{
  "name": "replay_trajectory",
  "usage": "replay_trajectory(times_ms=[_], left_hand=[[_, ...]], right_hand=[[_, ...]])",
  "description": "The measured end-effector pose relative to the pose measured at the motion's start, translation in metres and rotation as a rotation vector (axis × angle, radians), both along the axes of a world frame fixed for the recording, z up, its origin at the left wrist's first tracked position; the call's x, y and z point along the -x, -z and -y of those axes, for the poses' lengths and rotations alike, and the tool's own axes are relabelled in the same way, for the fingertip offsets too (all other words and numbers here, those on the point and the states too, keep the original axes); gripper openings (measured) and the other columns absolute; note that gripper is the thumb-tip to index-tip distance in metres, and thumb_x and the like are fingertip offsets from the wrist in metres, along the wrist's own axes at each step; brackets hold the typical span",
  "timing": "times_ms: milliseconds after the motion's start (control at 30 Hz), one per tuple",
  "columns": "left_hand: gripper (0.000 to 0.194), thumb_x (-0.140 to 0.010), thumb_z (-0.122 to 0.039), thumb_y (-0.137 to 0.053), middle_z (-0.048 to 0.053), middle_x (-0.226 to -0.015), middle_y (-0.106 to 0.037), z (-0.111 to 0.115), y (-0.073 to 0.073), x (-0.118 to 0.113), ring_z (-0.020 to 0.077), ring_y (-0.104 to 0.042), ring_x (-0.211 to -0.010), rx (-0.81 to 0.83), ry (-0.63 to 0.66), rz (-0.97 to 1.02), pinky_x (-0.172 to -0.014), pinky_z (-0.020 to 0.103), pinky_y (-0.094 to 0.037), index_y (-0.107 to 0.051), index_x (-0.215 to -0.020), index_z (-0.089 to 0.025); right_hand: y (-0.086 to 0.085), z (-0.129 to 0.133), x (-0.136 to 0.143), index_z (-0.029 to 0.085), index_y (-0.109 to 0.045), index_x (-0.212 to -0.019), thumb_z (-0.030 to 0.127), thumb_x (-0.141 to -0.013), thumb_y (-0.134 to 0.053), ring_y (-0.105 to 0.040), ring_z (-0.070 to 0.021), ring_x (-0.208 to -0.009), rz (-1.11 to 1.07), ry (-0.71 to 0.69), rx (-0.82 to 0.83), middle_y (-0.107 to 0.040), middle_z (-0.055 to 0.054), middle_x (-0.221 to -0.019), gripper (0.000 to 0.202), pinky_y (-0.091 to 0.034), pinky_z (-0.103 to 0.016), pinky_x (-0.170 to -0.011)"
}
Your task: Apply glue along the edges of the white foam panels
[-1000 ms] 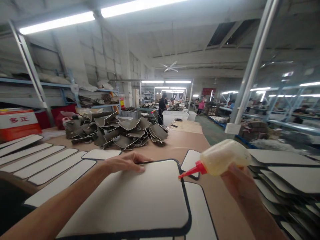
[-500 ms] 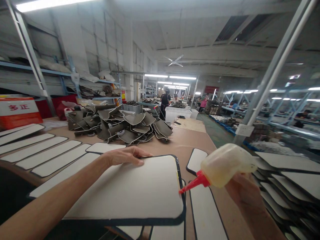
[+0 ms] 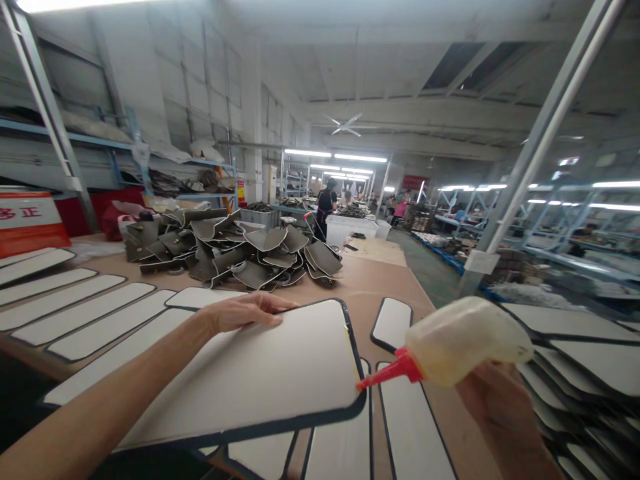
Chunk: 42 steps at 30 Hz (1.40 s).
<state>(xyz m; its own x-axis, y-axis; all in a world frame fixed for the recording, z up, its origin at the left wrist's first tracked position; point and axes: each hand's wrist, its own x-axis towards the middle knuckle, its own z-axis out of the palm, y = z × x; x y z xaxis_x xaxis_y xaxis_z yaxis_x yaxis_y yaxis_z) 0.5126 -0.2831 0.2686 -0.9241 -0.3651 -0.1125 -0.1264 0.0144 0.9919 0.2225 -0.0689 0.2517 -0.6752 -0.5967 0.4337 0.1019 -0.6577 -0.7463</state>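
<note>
My left hand (image 3: 247, 312) grips the far edge of a large white panel (image 3: 260, 373) with a dark rim and rounded corners, holding it tilted above the table. My right hand (image 3: 495, 393) is closed around a translucent squeeze bottle (image 3: 463, 340) with yellowish liquid inside. The bottle's red nozzle (image 3: 393, 371) points left, its tip at the panel's right edge near the close corner. A thin yellow line of glue (image 3: 351, 343) runs along that edge. Beneath the panel, narrower white panels (image 3: 337, 450) lie partly hidden.
Several white strips (image 3: 87, 313) lie on the brown table (image 3: 370, 280) at left. Grey-brown folded pieces (image 3: 240, 247) are heaped at the back. Stacked dark-edged panels (image 3: 590, 360) stand at right, near a metal post (image 3: 530, 160). A person (image 3: 326, 207) stands farther off.
The nozzle tip has moved down the panel's right edge toward the near corner, and the yellow line shows longer. The panel has tilted, its near right corner rising. The view has shifted slightly.
</note>
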Motion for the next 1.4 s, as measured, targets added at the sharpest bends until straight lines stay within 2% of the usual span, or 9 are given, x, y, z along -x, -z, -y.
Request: replay_trajectory(times_ms=[167,367,533,667,800,933,1100,1200,1400], left_hand=[[0.054,-0.079,-0.023,-0.061,0.01,-0.113,-0.065,0.001,0.013,-0.003,0.0203,-0.065,-0.089,-0.057,-0.006,-0.05,-0.074,0.026,-0.051,-0.048,-0.131,-0.019],[0.054,-0.076,-0.02,-0.066,0.008,-0.114,-0.066,-0.002,0.036,-0.001,0.0187,-0.065,-0.091,-0.162,-0.165,-0.126,-0.077,0.026,-0.052,-0.052,-0.128,-0.022],[0.062,-0.072,-0.022,-0.071,0.009,-0.111,-0.067,-0.015,0.046,0.012,0.019,-0.067,-0.086,-0.251,-0.28,-0.135,-0.073,0.026,-0.053,-0.049,-0.13,-0.019],[0.07,-0.067,-0.024,-0.075,0.012,-0.111,-0.067,-0.026,0.052,0.027,0.0217,-0.067,-0.087,-0.286,-0.326,-0.148,-0.072,0.027,-0.053,-0.048,-0.131,-0.016],[0.068,-0.068,-0.023,-0.074,0.01,-0.109,-0.068,-0.035,0.06,0.041,0.0203,-0.067,-0.087,-0.329,-0.346,-0.165,-0.072,0.027,-0.053,-0.048,-0.131,-0.018],[0.065,-0.069,-0.02,-0.073,0.009,-0.107,-0.069,-0.047,0.063,0.053,0.0169,-0.067,-0.081,-0.367,-0.376,-0.174,-0.068,0.024,-0.053,-0.049,-0.13,-0.016],[0.068,-0.068,-0.02,-0.074,0.01,-0.103,-0.07,-0.061,0.066,0.067,0.0166,-0.067,-0.076,-0.4,-0.423,-0.16,-0.064,0.024,-0.053,-0.047,-0.13,-0.014],[0.069,-0.07,-0.021,-0.073,0.01,-0.102,-0.07,-0.066,0.069,0.074,0.017,-0.067,-0.078,-0.409,-0.428,-0.168,-0.065,0.025,-0.053,-0.045,-0.132,-0.015],[0.07,-0.068,-0.02,-0.075,0.008,-0.098,-0.071,-0.078,0.067,0.085,0.0174,-0.067,-0.077,-0.436,-0.458,-0.182,-0.065,0.026,-0.054,-0.045,-0.131,-0.016]], right_hand=[[0.009,-0.01,-0.006,0.02,-0.068,-0.091,0.026,-0.047,-0.083,-0.063,-0.0181,-0.062,0.053,0.156,0.025,-0.066,-0.004,-0.07,0.047,-0.054,-0.024,-0.06],[0.021,-0.018,-0.016,0.017,-0.067,-0.091,0.029,-0.056,-0.081,-0.064,-0.0189,-0.067,-0.003,0.271,0.111,-0.067,-0.005,-0.075,0.04,-0.055,-0.027,-0.065],[0.028,-0.027,-0.017,0.018,-0.067,-0.095,0.025,-0.059,-0.081,-0.063,-0.0163,-0.07,0.023,0.328,0.113,-0.067,-0.003,-0.077,0.039,-0.053,-0.023,-0.068],[0.029,-0.032,-0.009,0.018,-0.068,-0.094,0.023,-0.061,-0.08,-0.062,-0.0155,-0.071,0.039,0.37,0.166,-0.066,-0.001,-0.076,0.036,-0.051,-0.023,-0.069],[0.03,-0.039,-0.001,0.017,-0.069,-0.087,0.02,-0.06,-0.08,-0.061,-0.014,-0.065,0.037,0.378,0.196,-0.065,0.0,-0.07,0.029,-0.051,-0.023,-0.066],[0.032,-0.05,0.005,0.018,-0.069,-0.087,0.02,-0.058,-0.081,-0.059,-0.0136,-0.067,0.063,0.369,0.162,-0.063,0.0,-0.066,0.032,-0.05,-0.02,-0.062],[0.032,-0.061,0.012,0.018,-0.069,-0.088,0.022,-0.058,-0.082,-0.058,-0.0133,-0.067,0.067,0.396,0.174,-0.064,0.0,-0.069,0.033,-0.051,-0.02,-0.065],[0.032,-0.065,0.016,0.018,-0.069,-0.087,0.023,-0.059,-0.082,-0.058,-0.0129,-0.067,0.079,0.366,0.177,-0.064,-0.001,-0.071,0.031,-0.051,-0.021,-0.066],[0.037,-0.07,0.024,0.017,-0.068,-0.079,0.022,-0.059,-0.081,-0.059,-0.0135,-0.07,0.101,0.347,0.16,-0.065,-0.002,-0.073,0.024,-0.051,-0.019,-0.064]])
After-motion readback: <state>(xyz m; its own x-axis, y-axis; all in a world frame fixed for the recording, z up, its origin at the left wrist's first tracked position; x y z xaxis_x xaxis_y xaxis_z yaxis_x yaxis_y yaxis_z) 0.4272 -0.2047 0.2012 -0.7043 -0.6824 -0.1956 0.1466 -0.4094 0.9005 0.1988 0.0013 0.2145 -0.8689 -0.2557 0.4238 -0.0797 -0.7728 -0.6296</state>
